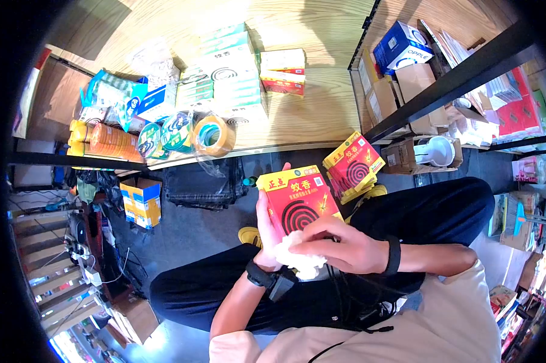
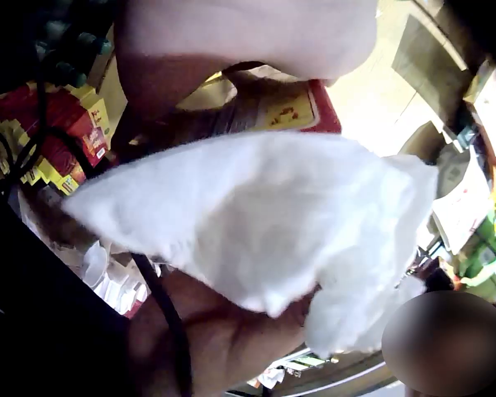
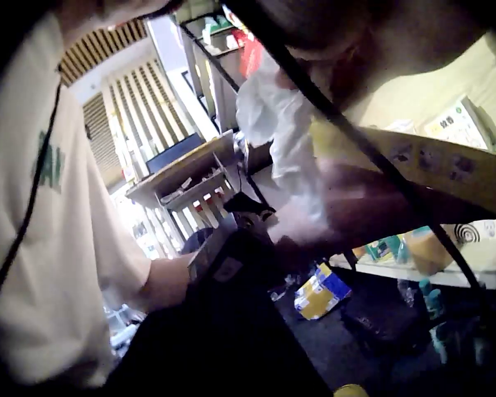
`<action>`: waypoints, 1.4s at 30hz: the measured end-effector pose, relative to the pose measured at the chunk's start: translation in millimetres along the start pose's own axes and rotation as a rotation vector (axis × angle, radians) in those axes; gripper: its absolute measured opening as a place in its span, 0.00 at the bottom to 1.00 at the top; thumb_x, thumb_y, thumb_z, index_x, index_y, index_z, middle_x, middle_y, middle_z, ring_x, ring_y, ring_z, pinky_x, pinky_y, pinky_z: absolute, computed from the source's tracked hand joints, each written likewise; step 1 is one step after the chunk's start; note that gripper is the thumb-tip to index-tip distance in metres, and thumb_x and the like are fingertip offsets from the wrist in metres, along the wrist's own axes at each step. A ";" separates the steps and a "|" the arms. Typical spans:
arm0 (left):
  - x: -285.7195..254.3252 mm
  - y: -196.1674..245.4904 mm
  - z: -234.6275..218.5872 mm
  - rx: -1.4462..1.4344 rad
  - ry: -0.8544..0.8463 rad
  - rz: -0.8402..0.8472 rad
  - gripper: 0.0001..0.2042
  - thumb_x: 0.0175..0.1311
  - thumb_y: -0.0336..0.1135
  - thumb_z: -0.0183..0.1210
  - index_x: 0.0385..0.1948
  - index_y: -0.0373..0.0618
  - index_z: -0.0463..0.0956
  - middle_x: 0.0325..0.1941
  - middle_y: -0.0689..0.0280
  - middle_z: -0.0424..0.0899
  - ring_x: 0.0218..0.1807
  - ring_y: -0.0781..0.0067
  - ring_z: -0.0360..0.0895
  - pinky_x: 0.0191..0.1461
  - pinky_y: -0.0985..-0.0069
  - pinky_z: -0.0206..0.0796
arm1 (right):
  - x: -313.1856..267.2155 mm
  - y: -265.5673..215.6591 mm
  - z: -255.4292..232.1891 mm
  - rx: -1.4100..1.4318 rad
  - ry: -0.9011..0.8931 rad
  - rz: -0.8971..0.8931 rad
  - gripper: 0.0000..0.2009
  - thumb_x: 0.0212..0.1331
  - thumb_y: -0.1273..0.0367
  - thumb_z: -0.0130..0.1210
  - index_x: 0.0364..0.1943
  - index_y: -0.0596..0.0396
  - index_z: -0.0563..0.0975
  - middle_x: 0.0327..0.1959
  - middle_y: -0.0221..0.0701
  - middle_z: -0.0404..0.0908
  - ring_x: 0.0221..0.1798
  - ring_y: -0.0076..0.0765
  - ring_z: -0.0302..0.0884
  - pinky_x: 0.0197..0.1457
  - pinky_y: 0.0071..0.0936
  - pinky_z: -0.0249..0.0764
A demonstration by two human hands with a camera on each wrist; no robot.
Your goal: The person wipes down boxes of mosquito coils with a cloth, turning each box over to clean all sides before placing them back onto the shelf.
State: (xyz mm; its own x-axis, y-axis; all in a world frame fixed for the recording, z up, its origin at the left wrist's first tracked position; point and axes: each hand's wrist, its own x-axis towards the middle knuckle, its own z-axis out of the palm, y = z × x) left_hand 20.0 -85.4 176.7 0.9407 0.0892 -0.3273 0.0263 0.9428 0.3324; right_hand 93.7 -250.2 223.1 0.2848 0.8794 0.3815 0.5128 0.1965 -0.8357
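My left hand (image 1: 265, 233) grips a red and yellow mosquito coil box (image 1: 291, 193) from its left side, printed face up, above my lap. A crumpled white tissue (image 1: 303, 261) is pinched in my right hand (image 1: 360, 249), held at the box's near edge. The tissue (image 2: 256, 215) fills the middle of the left wrist view and hides much of the box behind it. From the right wrist, the tissue (image 3: 273, 116) hangs beside the box's yellow side (image 3: 446, 165). More mosquito coil boxes (image 1: 354, 162) are stacked just beyond my right knee.
On the wooden shelf (image 1: 321, 115) ahead stand green-white coil boxes (image 1: 234, 69), two small red-yellow boxes (image 1: 283, 83), tape rolls (image 1: 212, 134) and orange packs (image 1: 113, 140). A black shelf bar (image 1: 454, 78) crosses the right. A blue-yellow carton (image 1: 141, 201) sits on the floor.
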 end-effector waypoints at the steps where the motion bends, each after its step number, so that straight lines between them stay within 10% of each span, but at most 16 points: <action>1: -1.1 -0.8 0.6 -0.006 0.024 0.009 0.38 0.73 0.69 0.39 0.79 0.61 0.46 0.75 0.49 0.64 0.72 0.43 0.68 0.71 0.45 0.65 | -0.6 0.9 1.9 0.125 -0.067 0.011 0.20 0.63 0.77 0.61 0.60 0.56 0.78 0.54 0.35 0.75 0.57 0.39 0.75 0.59 0.30 0.72; 6: 1.3 -2.4 -9.1 -0.018 0.060 0.064 0.35 0.76 0.65 0.38 0.79 0.58 0.49 0.73 0.55 0.69 0.69 0.54 0.73 0.70 0.52 0.68 | -0.4 -13.9 4.0 0.339 -0.208 -0.001 0.19 0.61 0.79 0.62 0.57 0.54 0.80 0.51 0.35 0.74 0.53 0.39 0.76 0.55 0.30 0.73; 10: -2.6 1.3 1.1 -0.013 -0.015 0.015 0.39 0.73 0.69 0.39 0.80 0.60 0.46 0.76 0.50 0.64 0.73 0.42 0.66 0.75 0.45 0.59 | 13.6 4.0 -14.4 0.012 0.153 0.092 0.19 0.50 0.83 0.62 0.48 0.51 0.85 0.47 0.33 0.80 0.50 0.43 0.80 0.55 0.35 0.77; 16: -13.1 -1.2 23.9 0.055 -0.082 0.042 0.38 0.74 0.65 0.38 0.81 0.59 0.41 0.80 0.59 0.59 0.77 0.59 0.62 0.77 0.56 0.57 | 23.2 34.5 -33.7 -0.241 0.288 0.345 0.22 0.51 0.81 0.63 0.53 0.50 0.82 0.52 0.37 0.77 0.56 0.46 0.78 0.58 0.37 0.77; 20: -13.5 -2.8 -0.5 0.209 -0.080 0.007 0.36 0.76 0.63 0.38 0.81 0.61 0.41 0.75 0.57 0.66 0.69 0.59 0.72 0.71 0.56 0.67 | 21.8 6.8 4.9 -0.106 0.149 0.120 0.24 0.53 0.76 0.66 0.58 0.50 0.80 0.54 0.37 0.77 0.61 0.45 0.76 0.66 0.39 0.73; 21: -4.6 -7.9 2.7 -0.145 -0.065 -0.051 0.35 0.77 0.62 0.39 0.81 0.62 0.43 0.73 0.55 0.68 0.65 0.58 0.76 0.68 0.57 0.70 | 20.2 1.0 8.6 -0.091 0.072 0.046 0.25 0.53 0.76 0.66 0.58 0.51 0.80 0.55 0.37 0.77 0.62 0.45 0.76 0.67 0.39 0.73; 30: -14.2 25.4 14.8 -0.014 -0.083 0.087 0.42 0.70 0.73 0.40 0.79 0.57 0.47 0.78 0.44 0.59 0.75 0.31 0.61 0.75 0.41 0.56 | 4.1 20.6 0.4 -0.064 0.051 -0.034 0.20 0.50 0.79 0.66 0.50 0.53 0.80 0.53 0.35 0.77 0.54 0.47 0.76 0.60 0.38 0.74; 32: -15.3 28.9 18.7 -0.032 -0.121 0.104 0.41 0.72 0.71 0.38 0.79 0.55 0.48 0.78 0.47 0.59 0.76 0.38 0.61 0.76 0.44 0.56 | 5.2 30.5 -8.7 -0.136 0.074 -0.024 0.21 0.50 0.77 0.70 0.50 0.50 0.82 0.53 0.35 0.78 0.55 0.44 0.77 0.58 0.37 0.74; 34: -12.8 28.1 19.6 -0.108 -0.071 0.140 0.40 0.74 0.69 0.37 0.79 0.52 0.49 0.79 0.50 0.60 0.77 0.46 0.62 0.77 0.47 0.55 | 10.7 44.3 -28.2 -0.276 0.176 0.100 0.19 0.52 0.79 0.64 0.50 0.51 0.81 0.51 0.35 0.80 0.52 0.40 0.80 0.57 0.35 0.75; 37: -13.4 25.6 23.9 0.002 -0.037 0.156 0.40 0.75 0.68 0.37 0.79 0.48 0.49 0.78 0.54 0.62 0.76 0.52 0.63 0.78 0.50 0.56 | 12.0 73.2 -58.5 0.258 0.163 0.805 0.15 0.61 0.78 0.48 0.51 0.63 0.76 0.48 0.40 0.83 0.50 0.31 0.84 0.52 0.31 0.80; 40: -14.2 21.0 19.7 0.057 0.010 0.128 0.39 0.75 0.66 0.38 0.78 0.47 0.52 0.76 0.56 0.65 0.74 0.54 0.67 0.76 0.53 0.59 | 14.3 74.0 -67.6 0.830 0.493 0.946 0.11 0.61 0.76 0.45 0.43 0.62 0.78 0.38 0.34 0.83 0.42 0.25 0.80 0.41 0.25 0.76; 42: -15.9 17.2 19.8 -0.006 0.025 0.104 0.37 0.76 0.64 0.38 0.78 0.49 0.51 0.75 0.56 0.67 0.72 0.56 0.70 0.74 0.54 0.63 | 11.1 68.4 -72.4 0.241 0.291 0.733 0.09 0.58 0.78 0.47 0.38 0.58 0.77 0.38 0.33 0.80 0.40 0.30 0.80 0.41 0.27 0.75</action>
State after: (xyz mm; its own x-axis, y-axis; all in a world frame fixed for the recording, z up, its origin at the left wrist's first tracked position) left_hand 12.2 -76.9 205.1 0.9296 0.1943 -0.3133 -0.0728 0.9298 0.3608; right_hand 190.6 -258.4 198.7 0.6955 0.6792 -0.2345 -0.0634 -0.2672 -0.9616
